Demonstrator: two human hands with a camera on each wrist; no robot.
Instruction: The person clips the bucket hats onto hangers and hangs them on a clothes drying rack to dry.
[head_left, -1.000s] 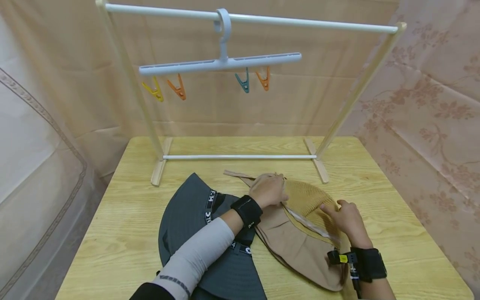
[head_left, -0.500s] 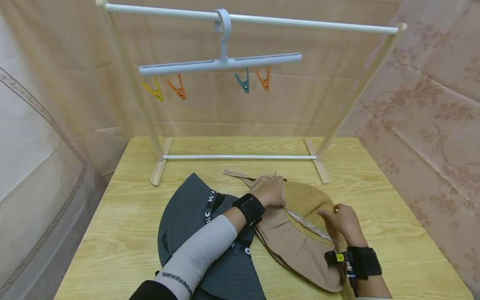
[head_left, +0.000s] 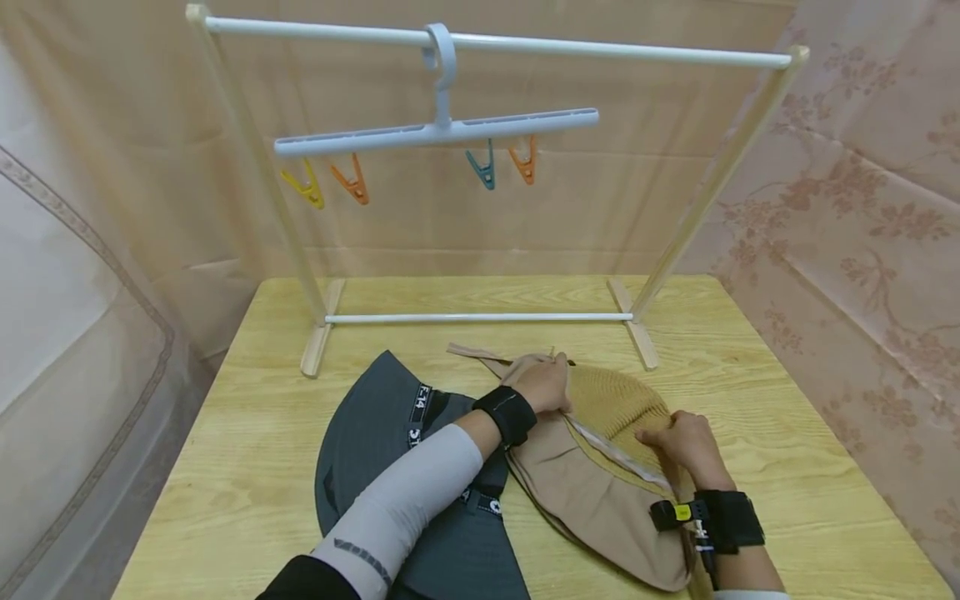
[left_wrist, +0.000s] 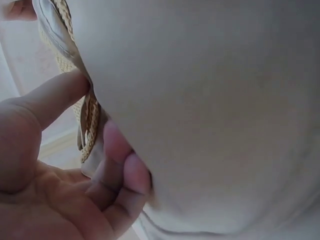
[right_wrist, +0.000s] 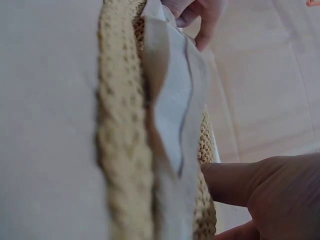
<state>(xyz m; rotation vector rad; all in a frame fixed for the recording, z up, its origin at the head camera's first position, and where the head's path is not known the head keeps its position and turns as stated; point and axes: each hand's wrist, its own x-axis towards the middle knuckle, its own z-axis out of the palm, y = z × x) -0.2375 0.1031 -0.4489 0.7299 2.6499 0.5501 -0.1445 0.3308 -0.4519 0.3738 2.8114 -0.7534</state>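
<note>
Draped cloth is closing off the background on every side, and a wooden table (head_left: pixel 247 467) is carrying the work. Rack (head_left: pixel 255 167) is standing at the table's far edge, its top rail bearing a hanger (head_left: pixel 435 132) with four coloured clips (head_left: pixel 480 167) dangling open and unused. Nearer than the rack, a dark hat (head_left: pixel 367 433) is lying flat, partly under the left forearm. Just right of the dark hat, a tan hat (head_left: pixel 585 492) is resting on the table, its straw crown (head_left: pixel 615 400) facing the rack. Left hand (head_left: pixel 543 383) is gripping the crown's rim on the side nearest the rack, fingers (left_wrist: pixel 120 165) curled and thumb pinching the braid, apparently to steady it. Right hand (head_left: pixel 686 442) is clasping the opposite rim, fingers curled over the edge; the wrist view is showing one finger (right_wrist: pixel 235 182) pressing the seam, seemingly to shape or lift the hat evenly.
</note>
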